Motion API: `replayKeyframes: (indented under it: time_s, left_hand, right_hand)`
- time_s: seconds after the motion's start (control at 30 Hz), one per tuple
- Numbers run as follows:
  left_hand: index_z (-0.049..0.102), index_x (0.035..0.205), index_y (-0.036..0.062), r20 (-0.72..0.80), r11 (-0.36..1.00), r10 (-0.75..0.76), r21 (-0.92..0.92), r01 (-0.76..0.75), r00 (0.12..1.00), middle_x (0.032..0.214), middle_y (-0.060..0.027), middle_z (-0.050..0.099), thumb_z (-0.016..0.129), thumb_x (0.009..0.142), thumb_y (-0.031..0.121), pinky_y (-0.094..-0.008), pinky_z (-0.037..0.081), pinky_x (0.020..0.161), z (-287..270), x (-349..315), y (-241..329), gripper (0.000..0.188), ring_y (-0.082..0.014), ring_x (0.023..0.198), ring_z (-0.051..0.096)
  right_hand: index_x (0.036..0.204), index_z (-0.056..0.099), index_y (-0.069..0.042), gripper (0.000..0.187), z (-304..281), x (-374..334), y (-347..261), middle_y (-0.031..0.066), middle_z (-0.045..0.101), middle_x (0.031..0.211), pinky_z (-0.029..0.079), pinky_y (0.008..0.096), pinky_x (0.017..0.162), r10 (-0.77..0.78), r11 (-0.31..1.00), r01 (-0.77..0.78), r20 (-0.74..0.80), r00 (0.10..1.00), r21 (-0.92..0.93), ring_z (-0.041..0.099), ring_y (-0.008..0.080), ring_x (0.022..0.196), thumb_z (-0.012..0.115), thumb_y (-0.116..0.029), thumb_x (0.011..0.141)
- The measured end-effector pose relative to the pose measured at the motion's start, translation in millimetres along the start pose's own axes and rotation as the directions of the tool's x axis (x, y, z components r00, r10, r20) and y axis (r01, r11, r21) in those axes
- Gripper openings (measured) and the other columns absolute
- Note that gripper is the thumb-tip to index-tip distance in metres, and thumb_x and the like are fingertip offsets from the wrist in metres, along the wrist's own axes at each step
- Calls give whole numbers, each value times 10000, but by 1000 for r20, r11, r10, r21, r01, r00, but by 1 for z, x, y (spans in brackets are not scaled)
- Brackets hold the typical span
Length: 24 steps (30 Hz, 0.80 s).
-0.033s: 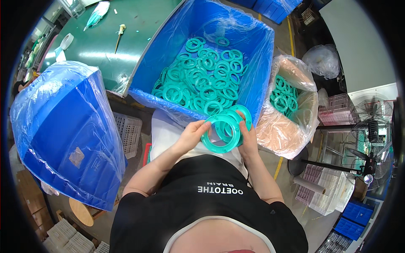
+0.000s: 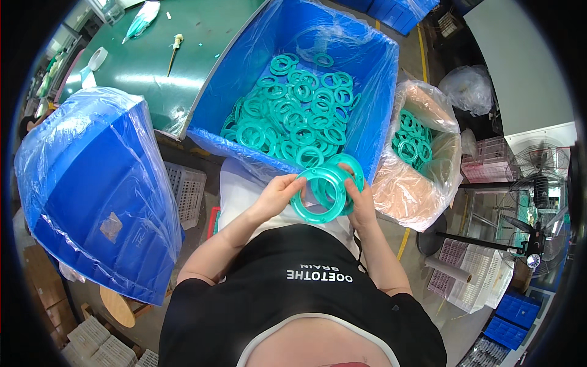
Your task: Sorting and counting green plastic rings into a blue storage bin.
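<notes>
Pinching the green rings from opposite sides, my left hand and right hand are holding them near the blue bin, presumably for even support.

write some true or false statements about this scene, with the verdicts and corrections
1. The left hand and right hand both hold green rings. True.

2. The large blue bin in front of the person holds white cups. False: the large blue bin holds a heap of loose rings.

3. A plastic-lined carton stands to the right of that bin. True.

4. The green table is at the lower right. False: the green table is at the upper left.

5. A black fan stands on the right. True.
</notes>
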<state>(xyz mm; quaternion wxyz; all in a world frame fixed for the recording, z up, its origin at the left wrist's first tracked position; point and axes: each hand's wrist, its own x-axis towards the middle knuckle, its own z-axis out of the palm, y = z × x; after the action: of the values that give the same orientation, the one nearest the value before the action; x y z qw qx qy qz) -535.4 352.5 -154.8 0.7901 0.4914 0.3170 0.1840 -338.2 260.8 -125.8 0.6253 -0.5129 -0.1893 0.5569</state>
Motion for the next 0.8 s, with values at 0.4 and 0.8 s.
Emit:
replayKeyframes:
  time_s: [0.4,0.8]
  left_hand:
    - [534,1153,76,119,934,86,-355,-38,989,603,92,271,352,1004,366,-208,159,457,35,-22,-5,373,-23,486,222]
    - [540,918,50,-142,991,63,-110,-79,988,620,70,378,460,981,260,-196,243,472,24,2,-29,233,-37,530,312]
  right_hand:
    - [1228,500,-57,387,8,-14,12,9,580,881,350,176,459,-214,961,182,-146,966,-206,479,38,588,612,-100,860]
    - [1235,471,-23,430,9,-28,18,85,554,1102,443,259,814,-302,909,271,-51,952,-318,539,121,969,626,-70,837]
